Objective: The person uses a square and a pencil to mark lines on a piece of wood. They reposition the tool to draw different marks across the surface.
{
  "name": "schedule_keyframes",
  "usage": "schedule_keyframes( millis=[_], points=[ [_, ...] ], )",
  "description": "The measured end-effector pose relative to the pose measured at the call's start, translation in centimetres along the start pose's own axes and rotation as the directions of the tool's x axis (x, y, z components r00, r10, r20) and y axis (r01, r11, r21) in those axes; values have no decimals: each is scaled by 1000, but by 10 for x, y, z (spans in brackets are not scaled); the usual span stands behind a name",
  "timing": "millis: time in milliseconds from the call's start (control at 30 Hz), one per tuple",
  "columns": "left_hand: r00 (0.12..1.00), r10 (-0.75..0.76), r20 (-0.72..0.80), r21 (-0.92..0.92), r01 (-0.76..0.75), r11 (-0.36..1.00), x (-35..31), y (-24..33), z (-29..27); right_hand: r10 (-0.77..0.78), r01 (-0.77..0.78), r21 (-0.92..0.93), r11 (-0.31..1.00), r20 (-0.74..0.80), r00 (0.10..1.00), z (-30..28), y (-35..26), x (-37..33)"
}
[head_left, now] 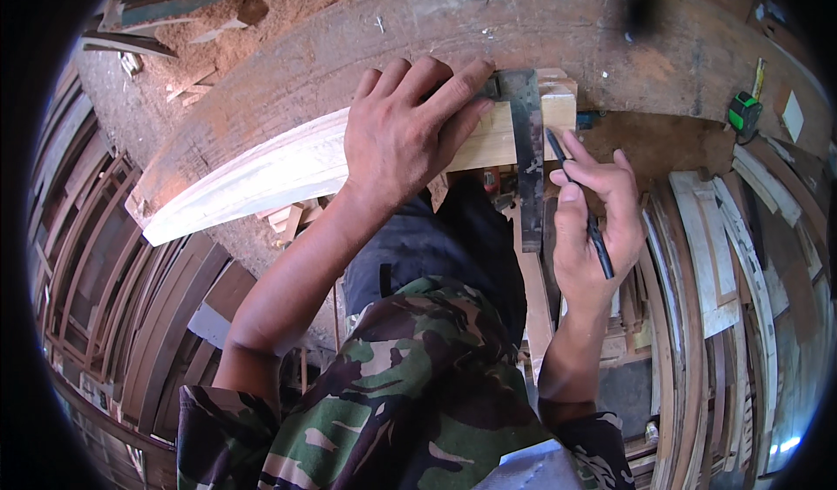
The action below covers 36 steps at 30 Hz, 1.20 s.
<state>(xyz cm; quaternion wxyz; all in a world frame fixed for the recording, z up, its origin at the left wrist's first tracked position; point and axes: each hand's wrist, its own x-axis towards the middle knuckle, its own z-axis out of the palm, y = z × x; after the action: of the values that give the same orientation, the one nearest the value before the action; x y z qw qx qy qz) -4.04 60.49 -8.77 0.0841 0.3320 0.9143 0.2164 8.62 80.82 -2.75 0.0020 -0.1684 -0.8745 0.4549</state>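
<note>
A long pale wooden board lies across the bench in front of me, tapering toward its left end. Across its right part sits a dark, worn metal try square, its blade pointing back toward me past the board's near edge. My left hand grips over the board, fingers bent over the far side. Its index finger and thumb reach the square's stock and hold it against the wood. In my right hand is a slim black pencil, pinched between thumb and fingers. The pencil's tip is at the board's right end, just beside the blade.
The broad brown bench top curves across the far side. A black and green tape measure rests at the right. Sawdust and offcuts lie at the far left. Stacked wooden strips fill the left, and more planks the right.
</note>
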Motion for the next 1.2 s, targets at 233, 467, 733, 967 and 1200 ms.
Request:
schedule_keyframes(
  millis=[233,467,733,967,1200],
  points=[
    [998,-2,-55,-31,1,1000,6,9,9,65,-60,94,994,-51,997,0,1,-6],
    [998,10,-63,-9,-11,1000,5,6,15,87,-74,133,988,-95,992,4,4,-7],
    [998,15,-63,-3,-15,1000,6,6,15,52,-42,99,994,-98,994,5,6,-5],
    [999,5,-48,-7,-5,1000,6,5,13,11,-9,29,1000,-46,999,1,4,-2],
    [998,14,-61,-2,-14,1000,6,6,15,53,-52,16,999,-84,995,4,4,-1]
  ],
)
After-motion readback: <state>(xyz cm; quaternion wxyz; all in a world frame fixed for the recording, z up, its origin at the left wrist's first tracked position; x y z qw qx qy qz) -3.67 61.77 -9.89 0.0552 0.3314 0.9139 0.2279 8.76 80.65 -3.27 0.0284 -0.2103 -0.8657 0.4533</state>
